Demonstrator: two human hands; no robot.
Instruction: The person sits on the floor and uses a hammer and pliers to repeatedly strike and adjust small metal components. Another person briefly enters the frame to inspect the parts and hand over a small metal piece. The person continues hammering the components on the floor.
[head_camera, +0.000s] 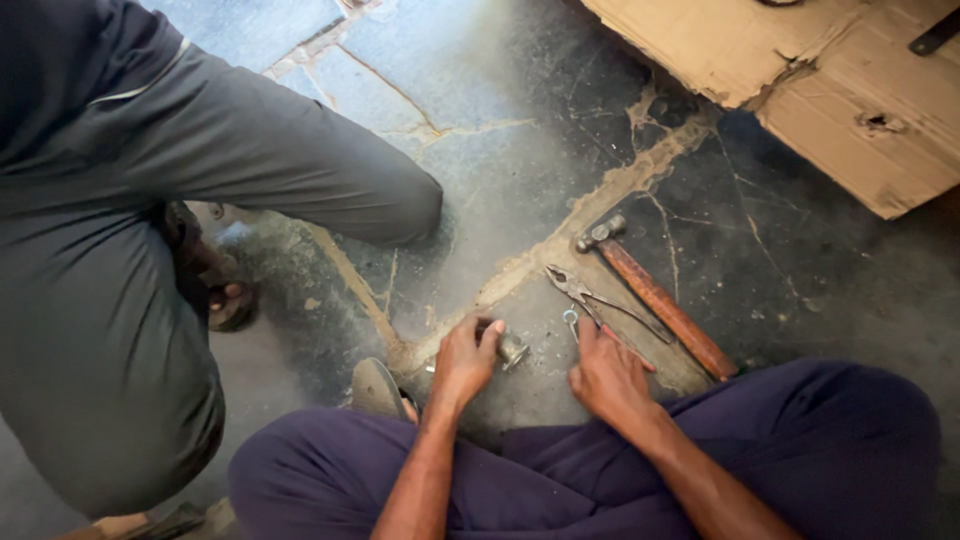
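A second person in grey trousers (150, 250) crouches across the left half of the frame, one sandalled foot (228, 300) showing at left centre on the cracked dark stone floor (520, 130).

At lower centre, the left hand (466, 362) is curled around a small grey metal cylinder (511, 349) lying on the floor, thumb and fingers closed on its near end. Just below and left of that hand, the toe of a sandal (378, 389) sticks out from the wearer's dark blue trousers (840, 440), which fill the bottom of the frame.

Right of centre, the right hand (608, 375) rests on the floor with its fingers loosely bent; the index finger points up toward a small metal ring-shaped piece (571, 318) and touches or nearly touches it; I cannot tell which. It grips nothing.

Just above that hand lie 1 pair of pliers (590, 296), jaws toward the upper left, and beside them 1 hammer (655, 296) with a reddish wooden handle, head toward the upper left.

In the upper right corner sits torn brown cardboard (800, 60).
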